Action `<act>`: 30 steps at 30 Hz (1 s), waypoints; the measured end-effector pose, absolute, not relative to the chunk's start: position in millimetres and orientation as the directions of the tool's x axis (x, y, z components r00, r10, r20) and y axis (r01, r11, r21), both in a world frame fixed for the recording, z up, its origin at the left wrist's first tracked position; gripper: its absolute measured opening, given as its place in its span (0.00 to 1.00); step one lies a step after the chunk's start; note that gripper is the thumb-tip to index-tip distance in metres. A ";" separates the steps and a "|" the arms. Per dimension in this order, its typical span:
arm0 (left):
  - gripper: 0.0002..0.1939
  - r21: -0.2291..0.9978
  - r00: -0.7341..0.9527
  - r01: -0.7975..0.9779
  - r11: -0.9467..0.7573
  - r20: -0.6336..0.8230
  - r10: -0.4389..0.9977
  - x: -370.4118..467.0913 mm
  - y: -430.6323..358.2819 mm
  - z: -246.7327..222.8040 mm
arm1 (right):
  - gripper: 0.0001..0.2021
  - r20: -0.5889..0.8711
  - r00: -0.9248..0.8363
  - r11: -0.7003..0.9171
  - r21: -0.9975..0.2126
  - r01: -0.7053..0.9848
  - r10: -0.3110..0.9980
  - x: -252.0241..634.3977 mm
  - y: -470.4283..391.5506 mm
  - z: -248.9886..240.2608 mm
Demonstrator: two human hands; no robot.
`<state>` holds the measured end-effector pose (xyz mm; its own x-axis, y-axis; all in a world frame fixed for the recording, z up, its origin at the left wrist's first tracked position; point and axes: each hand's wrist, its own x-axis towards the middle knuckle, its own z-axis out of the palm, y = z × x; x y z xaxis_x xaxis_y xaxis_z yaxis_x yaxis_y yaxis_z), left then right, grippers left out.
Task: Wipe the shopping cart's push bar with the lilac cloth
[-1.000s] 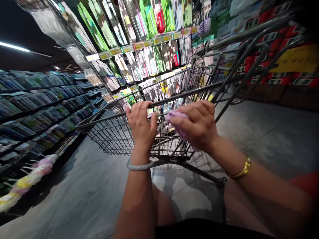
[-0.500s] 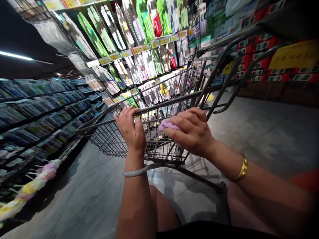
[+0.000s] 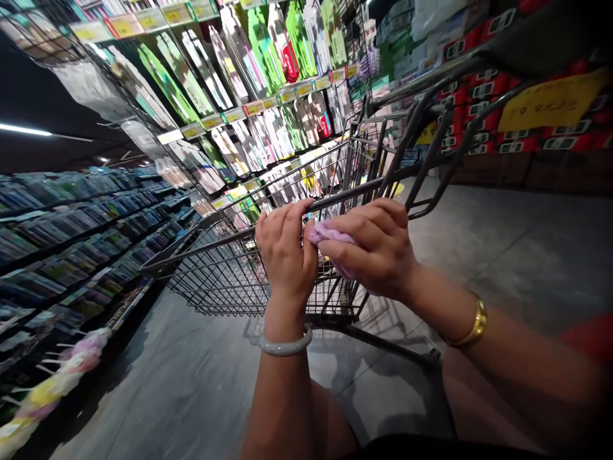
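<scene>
A black wire shopping cart [image 3: 225,271] stands before me. My left hand [image 3: 287,246] is closed over its top side rail [image 3: 349,193], fingers curled across the bar. Close by on the right, my right hand [image 3: 376,246] grips a bunched purple cloth [image 3: 332,235], with one end poking out toward my left thumb. Whether the two hands touch, or the left thumb meets the cloth, I cannot tell. A pale bangle [image 3: 286,347] circles my left wrist and a gold one [image 3: 474,326] my right.
Ahead rises a display rack of hanging toothbrush-like packs [image 3: 268,137]. Shelves of packaged goods [image 3: 62,236] line the left, with fluffy pastel items [image 3: 71,367] low down. Stacked red boxes [image 3: 502,96] stand at the right. Grey floor [image 3: 182,383] surrounds the cart.
My left hand has moved right along the cart's rail, up close to my right hand. My right hand still grips the purple cloth. The view has shifted slightly.
</scene>
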<state>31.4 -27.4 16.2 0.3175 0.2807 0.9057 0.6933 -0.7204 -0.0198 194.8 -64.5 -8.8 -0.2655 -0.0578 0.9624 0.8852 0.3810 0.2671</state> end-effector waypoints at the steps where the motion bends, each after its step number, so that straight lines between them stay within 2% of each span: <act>1: 0.16 -0.016 0.314 0.694 -0.720 0.906 0.282 30.2 -27.4 16.3 | 0.12 0.960 -0.272 0.376 0.278 0.884 -0.069 197.4 -66.0 -7.2; 5: 0.15 -0.008 0.288 0.710 -0.704 0.916 0.280 27.0 -28.6 16.1 | 0.09 0.984 -0.125 0.386 0.166 0.907 -0.130 210.9 -76.3 7.0; 8: 0.14 -0.013 0.275 0.723 -0.691 0.923 0.270 25.7 -28.7 15.5 | 0.08 0.990 -0.063 0.414 0.111 0.903 -0.127 207.2 -79.0 8.0; 10: 0.13 -0.012 0.255 0.731 -0.683 0.932 0.256 24.5 -27.8 15.1 | 0.11 0.988 -0.131 0.420 0.153 0.895 -0.081 197.7 -77.4 2.0; 13: 0.12 -0.017 0.225 0.739 -0.673 0.949 0.223 21.8 -26.1 14.3 | 0.10 0.956 -0.291 0.419 0.280 0.864 -0.041 188.1 -78.1 -4.9; 15: 0.12 -0.022 0.214 0.743 -0.669 0.955 0.207 20.0 -25.7 13.6 | 0.10 0.955 -0.288 0.431 0.288 0.855 -0.068 191.7 -85.7 -1.2; 20: 0.11 0.000 0.184 0.761 -0.648 0.959 0.216 17.6 -28.2 14.0 | 0.15 0.992 -0.025 0.421 0.076 0.904 -0.125 219.1 -116.2 25.8; 22: 0.11 0.012 0.173 0.767 -0.641 0.959 0.225 17.2 -29.4 15.6 | 0.15 0.991 0.020 0.427 0.040 0.903 -0.136 220.6 -118.6 29.9; 24: 0.11 0.015 0.176 0.768 -0.641 0.956 0.234 16.2 -30.2 17.8 | 0.14 0.987 0.013 0.443 0.061 0.894 -0.162 212.4 -112.4 26.1; 28: 0.14 0.003 0.192 0.769 -0.640 0.953 0.235 12.4 -31.6 22.2 | 0.09 0.961 -0.242 0.386 0.275 0.880 -0.134 190.0 -95.0 10.2; 30: 0.14 -0.002 0.199 0.775 -0.632 0.950 0.241 10.8 -32.7 23.5 | 0.09 0.947 -0.291 0.388 0.320 0.865 -0.134 189.8 -96.4 9.6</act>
<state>10.8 -32.7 23.5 0.1993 0.2410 0.9498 0.7748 -0.6322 -0.0021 189.8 -96.4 9.6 -0.2908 -0.1337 0.9474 0.8645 0.3876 0.3200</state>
